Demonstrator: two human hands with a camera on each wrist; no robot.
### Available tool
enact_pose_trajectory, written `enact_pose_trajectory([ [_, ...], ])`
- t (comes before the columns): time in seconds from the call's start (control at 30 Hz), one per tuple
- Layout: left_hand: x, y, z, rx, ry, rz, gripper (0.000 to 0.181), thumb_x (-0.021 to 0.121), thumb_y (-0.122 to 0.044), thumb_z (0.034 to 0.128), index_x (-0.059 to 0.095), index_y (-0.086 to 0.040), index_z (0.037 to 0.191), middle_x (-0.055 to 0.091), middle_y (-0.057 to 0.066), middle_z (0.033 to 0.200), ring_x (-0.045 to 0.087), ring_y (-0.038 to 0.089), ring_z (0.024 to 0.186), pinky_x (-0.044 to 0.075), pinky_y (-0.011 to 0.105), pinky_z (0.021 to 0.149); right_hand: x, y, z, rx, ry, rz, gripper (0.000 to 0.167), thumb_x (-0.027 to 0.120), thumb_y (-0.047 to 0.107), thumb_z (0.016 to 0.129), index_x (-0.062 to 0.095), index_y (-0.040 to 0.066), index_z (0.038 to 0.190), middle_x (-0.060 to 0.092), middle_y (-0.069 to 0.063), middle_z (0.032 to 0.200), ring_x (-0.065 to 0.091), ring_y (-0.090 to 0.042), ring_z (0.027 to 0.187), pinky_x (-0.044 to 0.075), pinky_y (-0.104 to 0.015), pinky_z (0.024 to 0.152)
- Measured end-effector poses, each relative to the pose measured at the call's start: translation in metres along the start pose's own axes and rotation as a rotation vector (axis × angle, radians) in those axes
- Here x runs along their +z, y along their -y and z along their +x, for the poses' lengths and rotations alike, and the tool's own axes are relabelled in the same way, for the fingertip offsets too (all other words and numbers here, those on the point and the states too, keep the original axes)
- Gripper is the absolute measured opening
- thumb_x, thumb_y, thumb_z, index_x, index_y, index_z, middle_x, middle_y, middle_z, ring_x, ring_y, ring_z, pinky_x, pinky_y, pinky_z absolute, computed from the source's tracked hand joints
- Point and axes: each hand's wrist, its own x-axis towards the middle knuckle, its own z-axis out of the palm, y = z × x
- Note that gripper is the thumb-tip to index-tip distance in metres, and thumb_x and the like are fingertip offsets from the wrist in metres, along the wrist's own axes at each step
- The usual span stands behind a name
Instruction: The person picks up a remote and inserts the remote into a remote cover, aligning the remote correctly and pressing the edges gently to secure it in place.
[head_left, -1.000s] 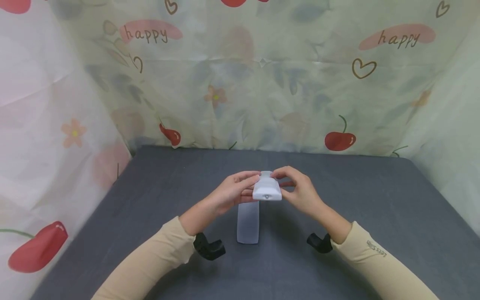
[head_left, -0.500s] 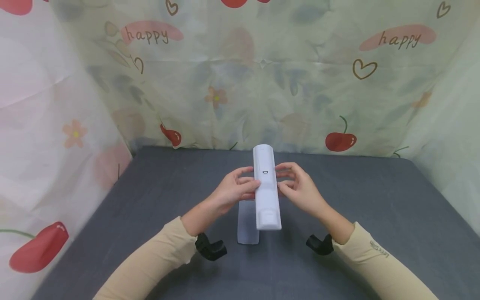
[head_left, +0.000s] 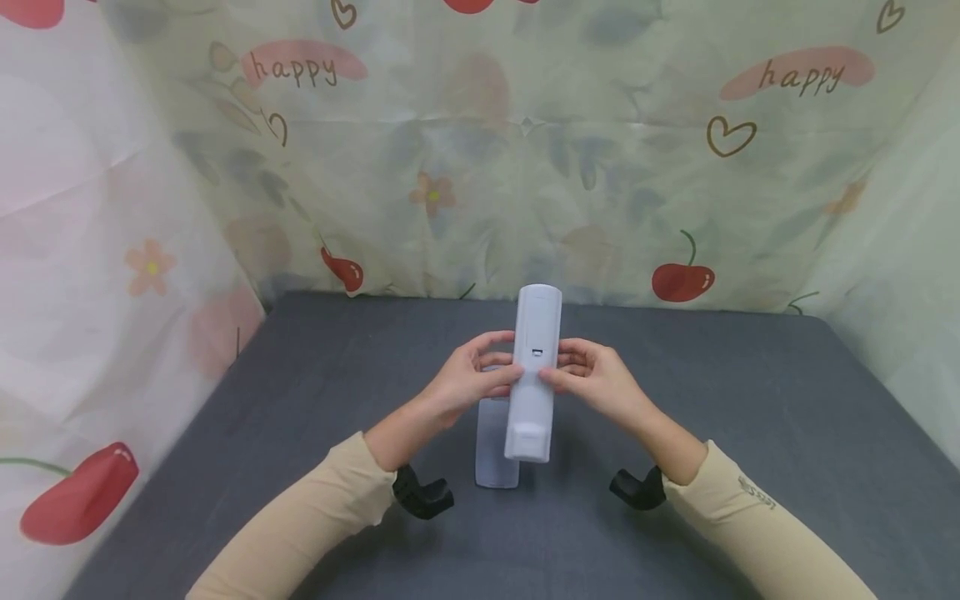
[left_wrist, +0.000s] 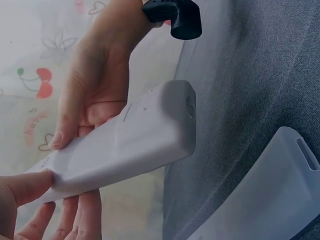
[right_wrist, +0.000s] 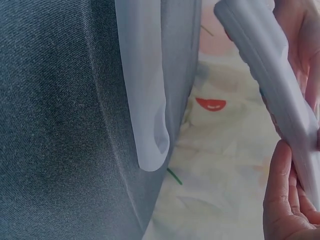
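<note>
A white remote control (head_left: 534, 383) is held up over the table, its back with a small latch facing the head camera. Bumps like buttons run along its other face in the right wrist view, where the remote (right_wrist: 280, 70) slants past. My left hand (head_left: 474, 375) grips its left edge, thumb on the back and fingers behind. From the other side my right hand (head_left: 600, 377) holds it, thumb on the back, fingers curled behind. Beneath lies a translucent remote cover (head_left: 497, 454) on the table, partly hidden by the remote; the left wrist view shows a slot in the cover's (left_wrist: 265, 185) end.
A dark grey cloth covers the table (head_left: 360, 350). Patterned curtains (head_left: 525, 183) hang behind it and at both sides. A black wrist mount (head_left: 422, 493) sits under the left wrist, another mount (head_left: 637, 489) under the right.
The remote was seen end-on a second ago; it has tipped up to show its back. Lately it has tilted slightly, top to the right, and my right thumb has moved onto its back.
</note>
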Motion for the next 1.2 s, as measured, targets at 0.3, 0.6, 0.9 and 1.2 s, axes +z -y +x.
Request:
enact_pose_trajectory([
  [0.3, -0.001, 0.000, 0.001, -0.003, 0.001, 0.024, 0.053, 0.061, -0.017, 0.0911, 0.040, -0.017, 0.140, 0.054, 0.018, 0.129, 0.059, 0.028, 0.112, 0.052, 0.039, 0.090, -0.001, -0.001, 0.003, -0.003, 0.028, -0.029, 0.046, 0.066, 0.019, 0.088, 0.048, -0.007, 0.121, 0.060, -0.024, 0.111, 0.065, -0.013, 0.088, 0.056, -0.034, 0.081],
  [0.6, -0.002, 0.002, 0.004, -0.016, -0.022, 0.072, 0.045, 0.059, -0.021, 0.0926, 0.046, -0.009, 0.134, 0.058, 0.019, 0.122, 0.064, 0.026, 0.103, 0.054, 0.037, 0.087, 0.000, -0.002, 0.005, 0.006, 0.033, -0.038, 0.043, 0.065, 0.017, 0.088, 0.047, -0.007, 0.118, 0.059, -0.023, 0.109, 0.063, -0.014, 0.087, 0.056, -0.032, 0.079],
  [0.9, -0.012, 0.016, 0.012, -0.036, -0.142, 0.207, 0.026, 0.061, -0.021, 0.0909, 0.062, -0.005, 0.111, 0.066, 0.013, 0.108, 0.068, 0.017, 0.082, 0.056, 0.032, 0.077, -0.002, -0.009, 0.007, 0.034, 0.004, -0.042, 0.045, 0.065, 0.018, 0.088, 0.045, -0.006, 0.120, 0.058, -0.025, 0.115, 0.064, -0.016, 0.091, 0.054, -0.038, 0.084],
  [1.2, -0.027, 0.044, 0.022, -0.048, -0.210, 0.498, 0.021, 0.067, -0.016, 0.0850, 0.064, 0.001, 0.097, 0.068, 0.012, 0.077, 0.058, 0.009, 0.056, 0.049, 0.023, 0.056, -0.006, -0.019, 0.011, 0.071, -0.039, -0.062, 0.048, 0.066, 0.022, 0.088, 0.045, -0.004, 0.123, 0.057, -0.026, 0.121, 0.063, -0.021, 0.098, 0.052, -0.046, 0.088],
])
